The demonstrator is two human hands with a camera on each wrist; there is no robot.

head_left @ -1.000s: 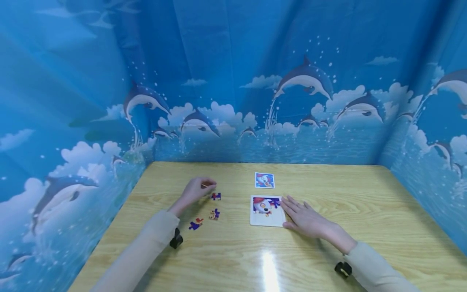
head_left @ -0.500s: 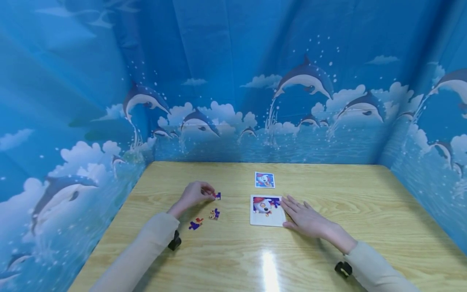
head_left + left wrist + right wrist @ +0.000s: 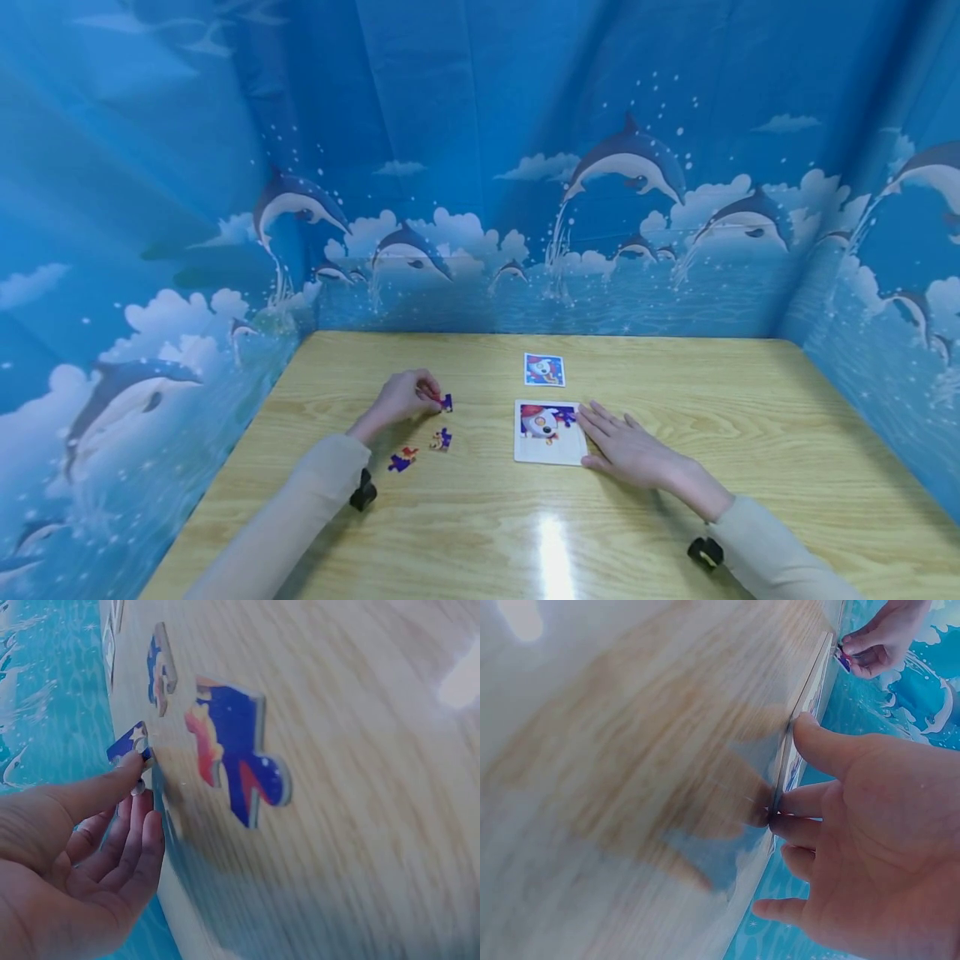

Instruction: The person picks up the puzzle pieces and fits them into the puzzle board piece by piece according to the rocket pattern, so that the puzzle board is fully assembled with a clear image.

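Between thumb and fingers, my left hand (image 3: 405, 396) pinches a dark blue jigsaw piece (image 3: 127, 744), whose lower part the thumb hides in the left wrist view. Nearer to me lie two loose jigsaw pieces: one blue with an orange and cream pattern (image 3: 442, 440), the other blue and red (image 3: 232, 724). My right hand (image 3: 630, 450) lies with fingers extended at the right edge of a square white puzzle board (image 3: 534, 454). Its fingertips overlap the board's upper right corner, and the thumb touches near the lower one. Assembled pieces fill the board's upper part, showing a white animal's face.
Behind the board lies a small picture card (image 3: 544, 370) with a similar white animal on blue. A wooden table (image 3: 465, 525) carries everything. Blue dolphin-print curtains (image 3: 465, 167) stand along its back and sides.
From above the table, my left hand has come down to the farthest jigsaw piece and taken hold of it, turning it slightly. The right hand and the board stay where they were.
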